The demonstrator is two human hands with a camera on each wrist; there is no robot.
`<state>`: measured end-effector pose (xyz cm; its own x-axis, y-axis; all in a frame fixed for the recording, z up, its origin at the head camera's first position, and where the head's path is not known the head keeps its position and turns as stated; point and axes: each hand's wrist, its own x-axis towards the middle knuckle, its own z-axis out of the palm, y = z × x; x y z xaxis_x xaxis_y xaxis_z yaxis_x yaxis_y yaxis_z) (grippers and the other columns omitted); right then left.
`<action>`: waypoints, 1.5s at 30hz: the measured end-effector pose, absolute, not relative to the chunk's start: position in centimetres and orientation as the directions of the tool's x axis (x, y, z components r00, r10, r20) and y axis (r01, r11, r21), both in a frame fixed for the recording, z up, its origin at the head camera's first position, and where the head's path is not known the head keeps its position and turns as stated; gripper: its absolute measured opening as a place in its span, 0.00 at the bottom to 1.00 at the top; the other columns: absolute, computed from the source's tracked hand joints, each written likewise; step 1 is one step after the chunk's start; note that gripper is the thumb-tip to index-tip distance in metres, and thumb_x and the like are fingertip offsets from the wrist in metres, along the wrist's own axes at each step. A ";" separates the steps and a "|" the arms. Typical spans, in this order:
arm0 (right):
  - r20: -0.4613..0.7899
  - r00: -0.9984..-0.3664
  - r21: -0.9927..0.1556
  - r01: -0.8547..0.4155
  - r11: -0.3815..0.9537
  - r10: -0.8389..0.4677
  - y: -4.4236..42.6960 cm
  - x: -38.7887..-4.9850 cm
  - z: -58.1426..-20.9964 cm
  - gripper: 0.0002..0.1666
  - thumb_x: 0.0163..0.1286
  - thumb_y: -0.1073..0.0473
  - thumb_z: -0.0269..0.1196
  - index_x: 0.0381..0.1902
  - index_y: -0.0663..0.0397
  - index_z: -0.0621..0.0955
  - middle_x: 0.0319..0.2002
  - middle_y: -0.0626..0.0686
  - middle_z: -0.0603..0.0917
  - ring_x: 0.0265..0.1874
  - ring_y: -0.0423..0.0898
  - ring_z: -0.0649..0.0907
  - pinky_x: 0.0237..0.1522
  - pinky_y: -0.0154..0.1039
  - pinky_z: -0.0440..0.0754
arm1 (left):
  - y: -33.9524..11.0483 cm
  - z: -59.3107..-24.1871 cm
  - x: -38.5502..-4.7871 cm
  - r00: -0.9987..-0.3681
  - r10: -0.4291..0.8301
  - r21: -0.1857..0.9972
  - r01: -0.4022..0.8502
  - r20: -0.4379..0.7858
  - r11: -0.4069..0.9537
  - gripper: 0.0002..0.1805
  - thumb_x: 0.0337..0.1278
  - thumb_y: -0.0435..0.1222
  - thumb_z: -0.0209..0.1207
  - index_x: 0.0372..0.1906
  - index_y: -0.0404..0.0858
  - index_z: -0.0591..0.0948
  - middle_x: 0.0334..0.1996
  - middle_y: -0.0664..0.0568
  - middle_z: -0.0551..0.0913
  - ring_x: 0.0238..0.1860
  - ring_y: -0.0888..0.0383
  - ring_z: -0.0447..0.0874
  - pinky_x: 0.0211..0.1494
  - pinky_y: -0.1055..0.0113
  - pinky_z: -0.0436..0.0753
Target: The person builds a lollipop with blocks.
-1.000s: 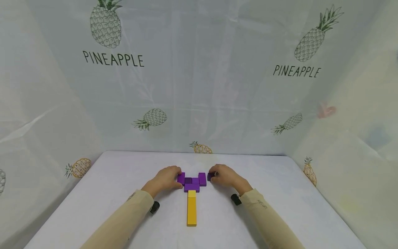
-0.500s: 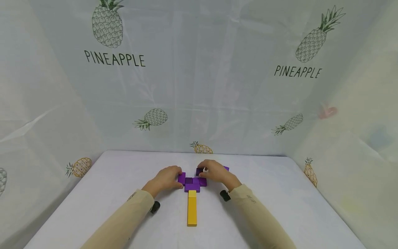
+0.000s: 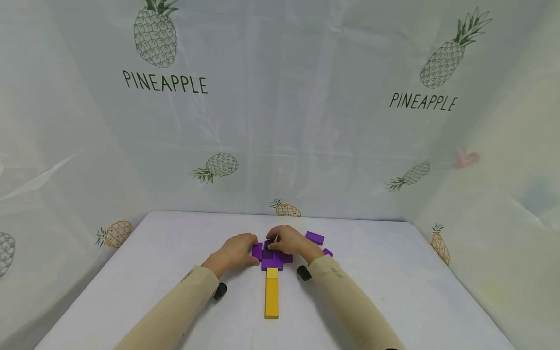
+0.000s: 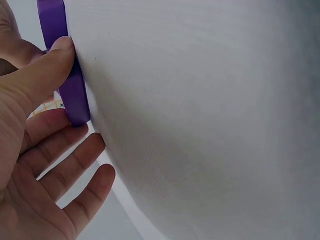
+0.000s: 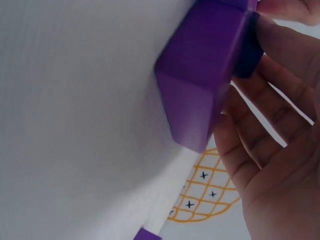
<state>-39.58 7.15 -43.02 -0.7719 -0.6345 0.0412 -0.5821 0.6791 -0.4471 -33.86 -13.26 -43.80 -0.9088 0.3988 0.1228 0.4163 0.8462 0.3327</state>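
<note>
In the head view my left hand point(image 3: 234, 253) holds the ends of a purple block point(image 3: 257, 251) between thumb and fingers. My right hand point(image 3: 292, 242) pinches a small dark purple block point(image 3: 268, 245) at the back of the cluster, behind a dark square block point(image 3: 267, 254). A purple block point(image 3: 272, 264) lies across the front, and another point(image 3: 287, 258) on the right is partly covered by the right hand. From the front block, a light yellow square block point(image 3: 272, 272) and a long yellow block point(image 3: 271, 296) run toward me.
Two loose purple blocks, one at the back right point(image 3: 314, 237) and one partly behind the right sleeve point(image 3: 327, 252), lie on the white table point(image 3: 393, 287). Behind the table hangs a pineapple-print curtain point(image 3: 280, 126). A black wrist device point(image 3: 220, 291) sits under the left wrist.
My right hand has carried the dark purple block leftward from the right of the cluster to its back middle, uncovering loose purple blocks on the right. The left hand stays put.
</note>
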 end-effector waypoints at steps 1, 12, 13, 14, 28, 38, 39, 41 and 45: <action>0.033 -0.776 -0.452 -0.574 0.683 -0.630 7.0 -39.6 -43.1 0.17 0.66 0.56 0.67 0.53 0.52 0.83 0.42 0.44 0.83 0.37 0.39 0.78 0.43 0.35 0.79 | -13.3 -43.8 -33.9 -0.910 0.398 0.333 0.414 0.119 0.847 0.26 0.42 0.45 0.76 0.46 0.37 0.81 0.41 0.50 0.82 0.39 0.55 0.77 0.50 0.56 0.79; -0.002 -0.783 -0.450 -0.554 0.700 -0.622 6.5 -39.5 -43.0 0.16 0.68 0.55 0.65 0.52 0.49 0.84 0.45 0.44 0.84 0.39 0.39 0.79 0.48 0.38 0.79 | -13.3 -43.9 -34.3 -0.913 0.388 0.313 0.408 0.126 0.858 0.26 0.42 0.46 0.75 0.45 0.38 0.81 0.40 0.51 0.82 0.38 0.57 0.77 0.48 0.58 0.79; -0.001 -0.781 -0.447 -0.559 0.699 -0.625 6.5 -39.5 -43.0 0.16 0.68 0.55 0.65 0.52 0.49 0.84 0.44 0.44 0.84 0.39 0.39 0.79 0.49 0.38 0.79 | -13.3 -44.0 -34.4 -0.912 0.390 0.312 0.410 0.128 0.857 0.26 0.42 0.46 0.75 0.45 0.38 0.80 0.39 0.51 0.82 0.38 0.57 0.77 0.48 0.58 0.79; 0.000 -0.779 -0.446 -0.561 0.697 -0.627 6.5 -39.5 -43.0 0.15 0.68 0.55 0.65 0.52 0.49 0.84 0.44 0.44 0.84 0.39 0.39 0.79 0.49 0.38 0.79 | -13.3 -44.0 -34.4 -0.911 0.392 0.313 0.412 0.129 0.856 0.25 0.42 0.46 0.76 0.45 0.38 0.80 0.39 0.51 0.82 0.38 0.56 0.77 0.48 0.58 0.79; 0.005 -0.770 -0.447 -0.573 0.687 -0.639 6.5 -39.4 -43.3 0.14 0.68 0.56 0.65 0.51 0.50 0.85 0.42 0.43 0.84 0.38 0.39 0.79 0.47 0.37 0.79 | -13.2 -43.7 -34.0 -0.913 0.393 0.334 0.407 0.111 0.850 0.26 0.42 0.45 0.76 0.45 0.37 0.80 0.39 0.51 0.82 0.39 0.55 0.77 0.49 0.57 0.79; 0.003 -0.768 -0.459 -0.570 0.681 -0.641 6.4 -39.3 -43.2 0.14 0.68 0.56 0.65 0.50 0.50 0.85 0.41 0.43 0.84 0.38 0.39 0.79 0.46 0.37 0.79 | -13.2 -44.1 -34.2 -0.919 0.381 0.340 0.393 0.102 0.855 0.26 0.42 0.45 0.76 0.46 0.38 0.80 0.41 0.51 0.82 0.40 0.55 0.78 0.51 0.56 0.79; 0.002 -0.768 -0.458 -0.571 0.682 -0.641 6.4 -39.2 -43.2 0.14 0.68 0.57 0.65 0.50 0.50 0.85 0.41 0.43 0.84 0.38 0.39 0.79 0.46 0.37 0.79 | -13.2 -44.1 -34.3 -0.919 0.381 0.339 0.391 0.099 0.856 0.26 0.42 0.45 0.76 0.46 0.38 0.80 0.41 0.51 0.82 0.40 0.55 0.78 0.51 0.56 0.79; 0.003 -0.767 -0.455 -0.572 0.682 -0.641 6.4 -39.2 -43.1 0.14 0.68 0.57 0.65 0.50 0.50 0.85 0.41 0.44 0.84 0.37 0.39 0.79 0.46 0.37 0.79 | -13.1 -44.1 -34.3 -0.921 0.378 0.339 0.387 0.093 0.858 0.25 0.43 0.45 0.75 0.46 0.38 0.80 0.40 0.51 0.82 0.40 0.56 0.77 0.50 0.57 0.79; 0.003 -0.767 -0.464 -0.570 0.679 -0.642 6.5 -39.1 -43.0 0.15 0.68 0.56 0.65 0.51 0.52 0.84 0.43 0.45 0.84 0.38 0.40 0.79 0.46 0.38 0.80 | -13.2 -44.0 -34.3 -0.923 0.374 0.344 0.380 0.086 0.858 0.26 0.43 0.45 0.75 0.46 0.38 0.80 0.41 0.51 0.82 0.40 0.56 0.77 0.50 0.57 0.79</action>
<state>-39.14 6.47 -43.03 -0.7669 -0.6418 0.0033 -0.5698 0.6786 -0.4636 -34.28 -13.15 -44.03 -0.9233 0.3743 0.0862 0.3802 0.8584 0.3445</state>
